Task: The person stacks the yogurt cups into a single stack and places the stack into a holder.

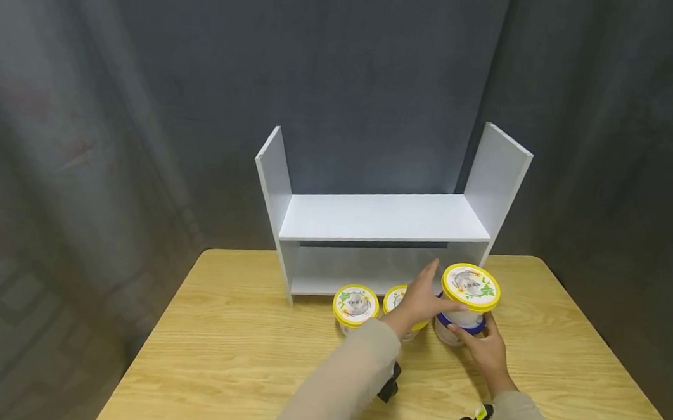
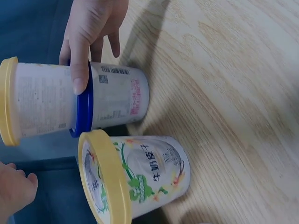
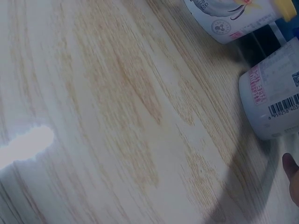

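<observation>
Two paper tubs stand stacked at the right: a yellow-lidded tub (image 1: 471, 285) on top of a blue-lidded tub (image 2: 119, 95). My right hand (image 1: 489, 354) grips the lower one around its blue lid, thumb on the near side and fingers behind. In the right wrist view, a fingertip (image 3: 289, 163) shows beside its base. My left hand (image 1: 420, 297) hovers left of the stack, fingers spread and holding nothing; the left wrist view shows a gap between it and the tubs. Under that hand stands another yellow-lidded tub (image 2: 152, 170), partly hidden by it in the head view.
A further yellow-lidded tub (image 1: 356, 305) stands to the left on the wooden table (image 1: 238, 351). Just behind the tubs is a white two-level shelf (image 1: 384, 219) with upright side panels. Dark curtains (image 1: 377, 79) hang behind and on both sides.
</observation>
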The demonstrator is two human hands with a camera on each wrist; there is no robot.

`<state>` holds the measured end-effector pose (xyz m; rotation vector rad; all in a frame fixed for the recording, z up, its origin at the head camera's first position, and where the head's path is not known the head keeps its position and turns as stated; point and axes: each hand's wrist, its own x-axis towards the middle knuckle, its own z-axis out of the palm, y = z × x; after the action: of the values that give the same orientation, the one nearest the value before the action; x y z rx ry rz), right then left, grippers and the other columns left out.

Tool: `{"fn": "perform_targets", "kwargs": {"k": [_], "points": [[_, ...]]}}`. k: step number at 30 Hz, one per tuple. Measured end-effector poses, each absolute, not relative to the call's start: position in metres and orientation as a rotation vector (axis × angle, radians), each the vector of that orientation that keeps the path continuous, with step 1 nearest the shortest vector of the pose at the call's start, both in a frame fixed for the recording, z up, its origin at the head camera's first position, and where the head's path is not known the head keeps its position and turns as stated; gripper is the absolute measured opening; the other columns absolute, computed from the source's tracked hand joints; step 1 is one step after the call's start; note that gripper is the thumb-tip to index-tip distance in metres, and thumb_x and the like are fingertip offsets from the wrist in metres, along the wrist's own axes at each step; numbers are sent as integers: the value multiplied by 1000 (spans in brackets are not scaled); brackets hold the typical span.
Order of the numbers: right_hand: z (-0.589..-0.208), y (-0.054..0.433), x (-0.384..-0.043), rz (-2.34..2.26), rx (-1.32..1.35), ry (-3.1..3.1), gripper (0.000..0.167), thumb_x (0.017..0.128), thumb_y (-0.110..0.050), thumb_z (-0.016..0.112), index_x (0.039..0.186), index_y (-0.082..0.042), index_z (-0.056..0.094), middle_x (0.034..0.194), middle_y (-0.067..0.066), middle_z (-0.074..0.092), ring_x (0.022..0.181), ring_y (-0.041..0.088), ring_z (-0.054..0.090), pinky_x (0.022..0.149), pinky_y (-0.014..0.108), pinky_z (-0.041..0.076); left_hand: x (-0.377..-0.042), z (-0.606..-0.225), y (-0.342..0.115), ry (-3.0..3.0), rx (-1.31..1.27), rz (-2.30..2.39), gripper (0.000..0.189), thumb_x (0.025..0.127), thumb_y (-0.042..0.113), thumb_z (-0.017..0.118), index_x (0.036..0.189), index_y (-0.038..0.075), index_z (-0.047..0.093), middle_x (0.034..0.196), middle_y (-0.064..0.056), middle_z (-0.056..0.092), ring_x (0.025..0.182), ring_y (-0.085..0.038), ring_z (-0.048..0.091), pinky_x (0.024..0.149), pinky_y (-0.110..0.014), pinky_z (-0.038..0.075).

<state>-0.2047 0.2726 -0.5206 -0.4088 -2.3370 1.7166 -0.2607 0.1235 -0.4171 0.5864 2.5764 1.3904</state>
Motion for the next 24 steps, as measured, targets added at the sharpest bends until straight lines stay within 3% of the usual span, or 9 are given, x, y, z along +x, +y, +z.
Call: {"fn": "perform_targets", "kwargs": {"k": [5, 24], "points": [[-540, 281, -213, 1696, -393, -2310, 97, 68, -40, 70, 139, -28, 4, 133, 26, 25, 118, 42, 25, 92, 55, 26, -261, -419, 112, 2586, 533, 1406, 98, 59, 46, 74, 137, 23, 20, 137, 3, 28, 123, -17, 28, 95, -36, 32], [-552, 288, -220, 1702, -425, -2303, 99, 68, -40, 70, 139, -29, 2, 136, 23, 21, 121, 40, 21, 95, 54, 22, -257, -422, 64, 2618, 476, 1423, 94, 62, 41, 74, 137, 21, 22, 137, -3, 29, 122, -23, 29, 96, -39, 30]]}}
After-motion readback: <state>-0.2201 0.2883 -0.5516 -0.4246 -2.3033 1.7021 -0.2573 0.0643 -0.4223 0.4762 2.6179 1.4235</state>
